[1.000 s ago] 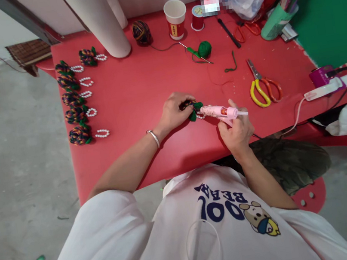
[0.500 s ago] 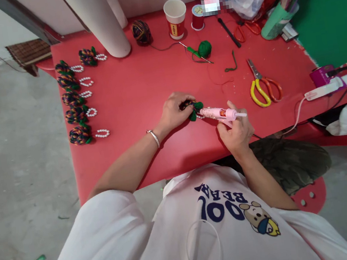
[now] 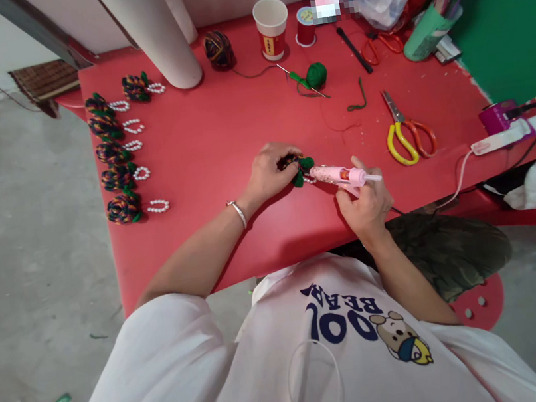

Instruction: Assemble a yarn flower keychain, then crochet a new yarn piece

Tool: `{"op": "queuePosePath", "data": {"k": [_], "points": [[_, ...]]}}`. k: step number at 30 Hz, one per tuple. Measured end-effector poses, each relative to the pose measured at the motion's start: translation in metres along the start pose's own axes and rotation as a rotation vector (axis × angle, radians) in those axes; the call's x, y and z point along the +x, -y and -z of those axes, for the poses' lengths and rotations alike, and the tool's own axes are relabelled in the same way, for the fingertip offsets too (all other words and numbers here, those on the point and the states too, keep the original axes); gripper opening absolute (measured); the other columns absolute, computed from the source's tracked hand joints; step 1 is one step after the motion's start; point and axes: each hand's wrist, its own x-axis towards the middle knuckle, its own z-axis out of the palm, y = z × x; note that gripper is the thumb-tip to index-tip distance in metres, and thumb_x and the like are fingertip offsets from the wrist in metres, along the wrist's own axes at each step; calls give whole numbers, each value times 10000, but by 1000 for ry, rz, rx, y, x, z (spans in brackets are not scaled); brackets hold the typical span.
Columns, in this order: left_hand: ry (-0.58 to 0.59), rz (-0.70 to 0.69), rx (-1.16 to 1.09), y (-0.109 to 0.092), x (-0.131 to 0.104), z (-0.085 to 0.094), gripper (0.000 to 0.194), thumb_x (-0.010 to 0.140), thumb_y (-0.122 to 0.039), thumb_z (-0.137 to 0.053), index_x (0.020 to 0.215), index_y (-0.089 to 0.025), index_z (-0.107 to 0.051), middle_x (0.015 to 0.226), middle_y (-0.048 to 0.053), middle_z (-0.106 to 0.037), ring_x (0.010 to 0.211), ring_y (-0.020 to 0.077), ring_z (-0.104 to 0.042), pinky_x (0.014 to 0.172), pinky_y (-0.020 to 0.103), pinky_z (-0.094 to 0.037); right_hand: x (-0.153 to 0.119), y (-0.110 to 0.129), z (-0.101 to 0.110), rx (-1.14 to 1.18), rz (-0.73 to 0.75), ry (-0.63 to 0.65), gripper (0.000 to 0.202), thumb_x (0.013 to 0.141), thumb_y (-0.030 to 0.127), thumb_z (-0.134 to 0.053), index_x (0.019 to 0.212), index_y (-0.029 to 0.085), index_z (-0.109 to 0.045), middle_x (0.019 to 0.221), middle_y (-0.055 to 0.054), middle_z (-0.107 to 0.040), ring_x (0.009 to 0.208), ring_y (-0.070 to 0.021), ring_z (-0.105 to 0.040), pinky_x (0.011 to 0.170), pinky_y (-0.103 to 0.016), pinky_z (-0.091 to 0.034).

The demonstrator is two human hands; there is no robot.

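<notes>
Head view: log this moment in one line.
left hand: holds yarn piece | right hand: holds glue gun | gun tip: by piece's green end, contact unclear

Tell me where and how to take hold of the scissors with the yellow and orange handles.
Take the scissors by the yellow handle and orange handle together, coming from the near side. They lie flat, blades pointing away, both handles spread toward that side, so this likely keeps clear of the blades.
</notes>
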Motion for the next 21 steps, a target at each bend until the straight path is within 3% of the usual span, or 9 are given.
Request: {"op": "queuePosePath", "data": {"k": [21], "points": [[-15, -22, -4, 1, -1, -1, 277, 820, -127, -626, 1011, -222, -804, 1017, 64, -807, 1025, 231, -714, 997, 401, -559, 0, 0, -1, 27, -14, 23, 550, 930, 255, -587, 1474, 176, -564, 1101, -140, -666, 956, -263, -684, 808, -379, -584]]}}
